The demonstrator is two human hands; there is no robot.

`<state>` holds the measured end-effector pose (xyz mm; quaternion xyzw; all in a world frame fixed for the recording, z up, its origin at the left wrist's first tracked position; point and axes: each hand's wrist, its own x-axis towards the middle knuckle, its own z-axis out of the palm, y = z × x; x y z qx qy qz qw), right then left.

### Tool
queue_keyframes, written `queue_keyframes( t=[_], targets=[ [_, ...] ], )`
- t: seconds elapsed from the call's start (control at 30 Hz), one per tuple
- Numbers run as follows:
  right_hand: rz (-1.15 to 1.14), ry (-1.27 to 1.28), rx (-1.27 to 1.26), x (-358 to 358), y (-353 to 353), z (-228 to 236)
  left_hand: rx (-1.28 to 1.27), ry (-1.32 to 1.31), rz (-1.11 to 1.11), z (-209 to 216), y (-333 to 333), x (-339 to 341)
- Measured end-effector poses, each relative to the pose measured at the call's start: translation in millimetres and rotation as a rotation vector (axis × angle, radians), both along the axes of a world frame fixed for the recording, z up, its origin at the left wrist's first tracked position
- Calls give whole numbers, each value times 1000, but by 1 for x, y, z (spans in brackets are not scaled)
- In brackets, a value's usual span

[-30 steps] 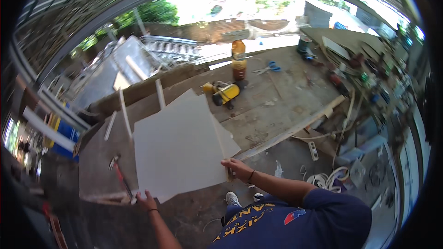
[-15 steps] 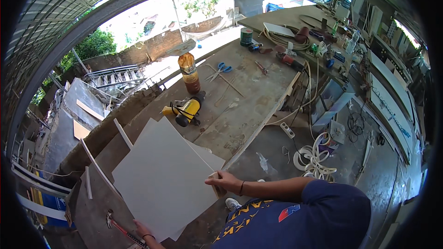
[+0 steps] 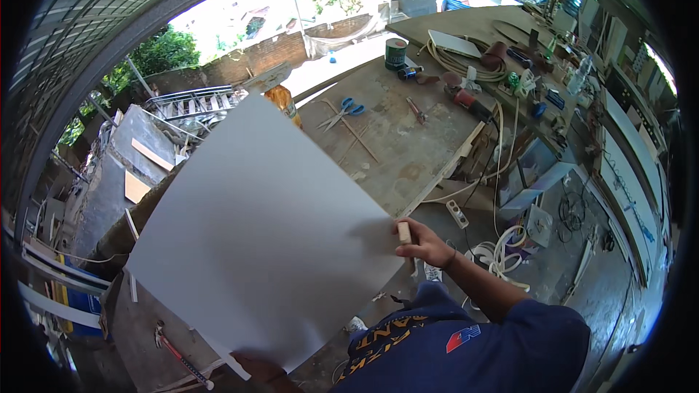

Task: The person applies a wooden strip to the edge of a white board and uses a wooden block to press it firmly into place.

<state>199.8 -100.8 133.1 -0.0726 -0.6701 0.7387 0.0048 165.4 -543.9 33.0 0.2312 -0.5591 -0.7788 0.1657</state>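
Observation:
A large white sheet (image 3: pixel 255 211) is tilted up in front of me over the workbench. My left hand (image 3: pixel 255 367) grips its lower edge, with the fingers partly hidden in shadow. At the sheet's right corner, my right hand (image 3: pixel 426 246) is closed around a small pale wooden block (image 3: pixel 404 231). Whether it also pinches the sheet cannot be made out. A hammer (image 3: pixel 178 355) with a red and black handle lies on the bench left of my left hand.
Scissors (image 3: pixel 342 111) with blue handles, pliers (image 3: pixel 416 110), a red and black power tool (image 3: pixel 472 104) and a green can (image 3: pixel 395 53) are on the bench (image 3: pixel 408 149). Behind the sheet's top corner stands an amber bottle (image 3: pixel 282 102). A power strip (image 3: pixel 457 214) and coiled white strips (image 3: pixel 502 255) lie to the right.
The white sheet has risen and tilted up, now covering the yellow tool and part of the bottle. My right hand has moved up and right with the wooden block; my left hand has shifted slightly right.

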Motion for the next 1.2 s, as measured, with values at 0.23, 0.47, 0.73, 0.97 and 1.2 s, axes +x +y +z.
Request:
queue_keyframes(
  t=[0.23, 0.47, 0.73, 0.97, 1.2],
  targets=[
    [-263, -122, -6, 44, 184, -67, 191, 87, -188, -37, 181, 24],
    [-285, -201, -7, 51, 352, -94, -348, -248, 14, -116, 329, 48],
    [-263, -311, 112, 17, 395, -110, -384, -417, 83, -100, 396, 28],
    [-181, -366, 71, -11, 377, -115, -426, -546, 91, -88, 368, -11],
    [-89, -366, 31, -35, 346, -112, -641, -542, 98, -109, 311, -28]
  ],
)
